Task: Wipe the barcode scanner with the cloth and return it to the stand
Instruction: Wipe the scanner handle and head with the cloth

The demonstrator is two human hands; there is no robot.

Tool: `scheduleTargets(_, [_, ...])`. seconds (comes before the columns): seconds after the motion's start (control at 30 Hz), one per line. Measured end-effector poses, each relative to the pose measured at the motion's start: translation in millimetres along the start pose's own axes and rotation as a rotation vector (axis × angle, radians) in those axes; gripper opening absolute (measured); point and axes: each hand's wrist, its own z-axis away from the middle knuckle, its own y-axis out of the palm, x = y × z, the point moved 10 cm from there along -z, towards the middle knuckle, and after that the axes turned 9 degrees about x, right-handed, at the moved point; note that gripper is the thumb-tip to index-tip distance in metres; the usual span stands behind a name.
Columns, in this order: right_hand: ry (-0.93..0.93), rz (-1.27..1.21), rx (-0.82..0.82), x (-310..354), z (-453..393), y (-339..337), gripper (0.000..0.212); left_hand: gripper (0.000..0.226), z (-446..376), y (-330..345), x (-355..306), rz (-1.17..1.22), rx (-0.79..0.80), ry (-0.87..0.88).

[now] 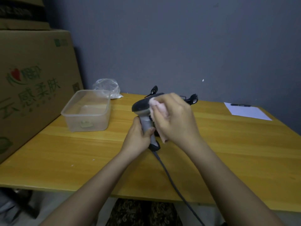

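I hold a grey and black barcode scanner upright above the middle of the wooden table. My left hand grips its grey handle from the left. My right hand presses a pale pink cloth against the right side of the scanner's head. The scanner's dark cable runs down toward me and off the table's near edge. Behind my right hand, black parts of the stand stick out; most of the stand is hidden.
A clear plastic tub stands to the left of the scanner, a crumpled plastic bag behind it. A large cardboard box fills the left side. At the far right lies white paper with a black pen.
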Motion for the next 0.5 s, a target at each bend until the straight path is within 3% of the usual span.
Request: scheduleTargets(0.5, [0.064,0.021,-0.019,-14,-3,0,0.008,0.034,1,-1,-1,-0.052,-0.009,0.016])
